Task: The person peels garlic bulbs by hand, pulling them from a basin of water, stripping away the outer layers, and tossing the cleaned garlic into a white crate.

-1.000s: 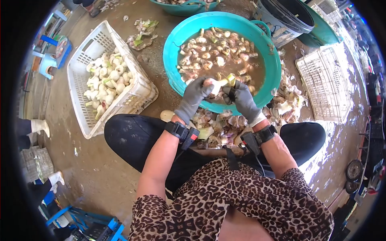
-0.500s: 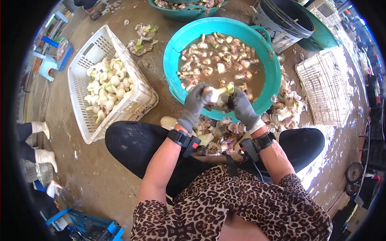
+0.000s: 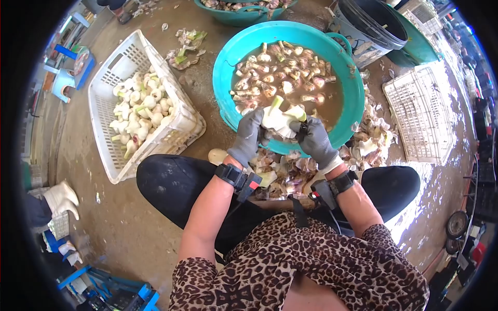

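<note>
Over the near rim of a round teal tub (image 3: 224, 83), a white garlic bulb (image 3: 277, 120) is held between my two grey-gloved hands. My left hand (image 3: 250, 136) closes round its left side. At the right side, my right hand (image 3: 315, 139) pinches the bulb near a pale green piece of stem or skin, and something small and dark shows at its fingertips. A green stem points up from the bulb. Muddy water in the tub carries many unpeeled garlic bulbs (image 3: 285, 87). Peeled skins (image 3: 290, 179) lie heaped below my hands, between my knees.
To the left stands a white slatted crate (image 3: 179, 132) with clean white garlic (image 3: 142, 111). An overturned white crate (image 3: 419, 114) and buckets (image 3: 365, 39) are at the right. Another teal tub (image 3: 244, 18) sits beyond. White boots (image 3: 62, 199) of another person show at far left.
The garlic bulb has turned from lying sideways to stem up, with the pale green piece spread to the right. At far left, the other person's white boots have shifted.
</note>
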A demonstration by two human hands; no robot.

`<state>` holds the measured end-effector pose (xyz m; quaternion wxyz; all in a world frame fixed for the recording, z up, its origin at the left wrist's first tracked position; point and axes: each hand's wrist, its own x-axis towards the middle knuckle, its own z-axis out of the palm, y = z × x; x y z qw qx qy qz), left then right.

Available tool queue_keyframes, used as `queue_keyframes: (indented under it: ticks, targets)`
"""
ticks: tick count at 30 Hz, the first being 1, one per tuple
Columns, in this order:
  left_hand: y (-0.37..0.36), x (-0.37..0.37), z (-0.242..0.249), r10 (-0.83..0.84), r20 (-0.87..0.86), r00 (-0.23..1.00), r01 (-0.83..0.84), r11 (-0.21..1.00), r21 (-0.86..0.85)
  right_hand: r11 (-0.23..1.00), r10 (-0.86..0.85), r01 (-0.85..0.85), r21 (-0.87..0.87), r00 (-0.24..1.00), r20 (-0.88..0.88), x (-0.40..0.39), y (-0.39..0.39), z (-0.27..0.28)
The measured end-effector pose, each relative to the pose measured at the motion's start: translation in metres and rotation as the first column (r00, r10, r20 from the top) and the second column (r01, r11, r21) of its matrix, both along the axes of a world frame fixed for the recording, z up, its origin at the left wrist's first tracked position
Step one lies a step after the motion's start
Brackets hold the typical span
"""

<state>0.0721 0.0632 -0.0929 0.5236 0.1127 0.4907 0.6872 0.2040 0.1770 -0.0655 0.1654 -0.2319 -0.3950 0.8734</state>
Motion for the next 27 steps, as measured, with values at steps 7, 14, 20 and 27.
queue_keyframes:
  ticks: [7,14,20,27]
  targets:
    - [0.003,-0.017,0.006,0.104,-0.580,0.808,-0.174,0.983,-0.065,0.940,-0.240,0.254,-0.227,0.967,0.089,-0.004,-0.002,-0.015]
    - [0.004,-0.001,0.018,-0.009,-0.800,0.600,-0.219,0.960,-0.175,0.472,-0.062,-0.163,0.866,0.974,0.218,0.016,0.002,0.008]
    - [0.003,-0.002,0.040,0.070,-0.622,0.780,0.082,0.974,0.212,0.534,-0.159,-0.067,0.843,0.971,0.178,0.035,0.017,0.004]
    - [-0.011,-0.027,0.041,0.239,-0.107,0.965,-0.156,0.852,0.499,0.971,-0.221,0.226,-0.081,0.973,0.067,0.064,0.033,0.015]
